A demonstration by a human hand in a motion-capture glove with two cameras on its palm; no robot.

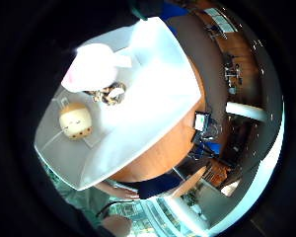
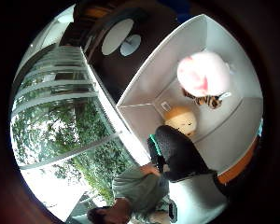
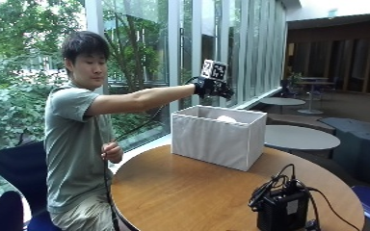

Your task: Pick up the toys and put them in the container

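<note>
Toys lie inside the white container on the round table: a pink plush, a striped one, a tan one. The gloved right hand hovers above, fingers relaxed, holding nothing

A container stands at the centre of the outside view on a table; three toys lie inside it.

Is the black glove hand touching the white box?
Apart. The outside view shows the gloved right hand held in the air above the white box, with window showing between it and the box's rim.
</note>
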